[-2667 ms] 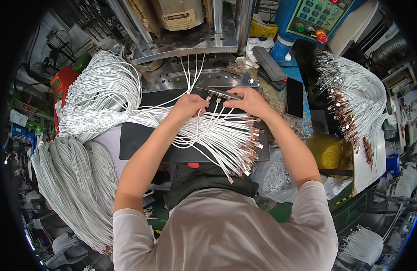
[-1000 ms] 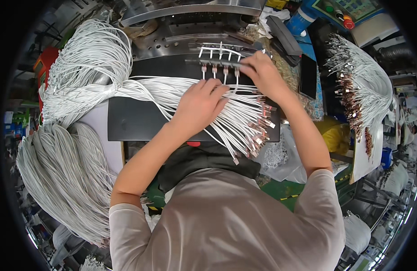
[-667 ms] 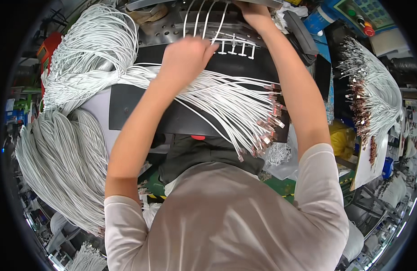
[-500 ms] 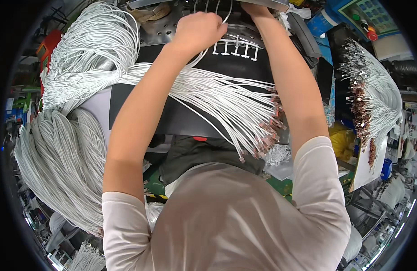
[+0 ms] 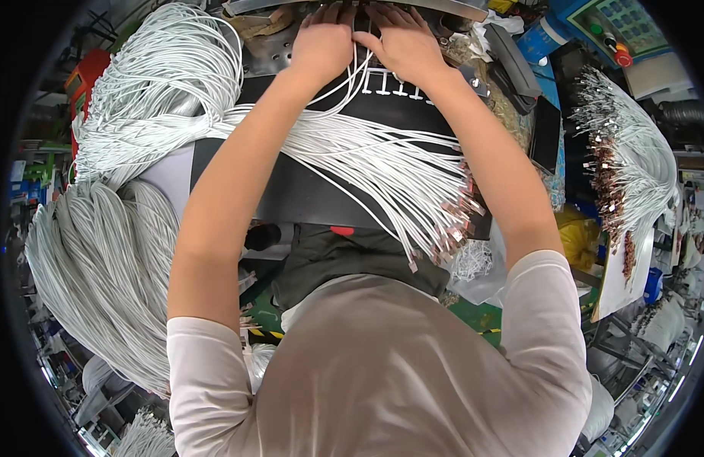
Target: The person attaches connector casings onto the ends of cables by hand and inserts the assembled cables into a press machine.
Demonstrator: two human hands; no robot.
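At the far edge of the work surface, my left hand (image 5: 322, 47) lies palm down, open, its fingers stretched forward at a metal machine bar (image 5: 291, 7). Beside it my right hand (image 5: 401, 47) is also open, with its fingers forward and its thumb pointing toward the left hand. A few white cables (image 5: 357, 72) run between the hands to the machine; their far ends are hidden. Close behind the right wrist lies a white comb-shaped plastic piece (image 5: 398, 93), partly covered by the arm. A bundle of white cables (image 5: 352, 145) with copper-coloured connectors spreads across the black board (image 5: 291, 190) under my forearms.
Coiled white cables (image 5: 165, 68) and a hanging grey-white cable bundle (image 5: 100, 274) fill the left side. To the right are a control panel (image 5: 615, 30) with a red button, another cable bundle (image 5: 641, 167) with connectors, and a yellow bag (image 5: 577, 236).
My right hand has drawn left from under the bar's right end to beside my left hand. My left hand, earlier curled by the cables, now has its fingers stretched forward.
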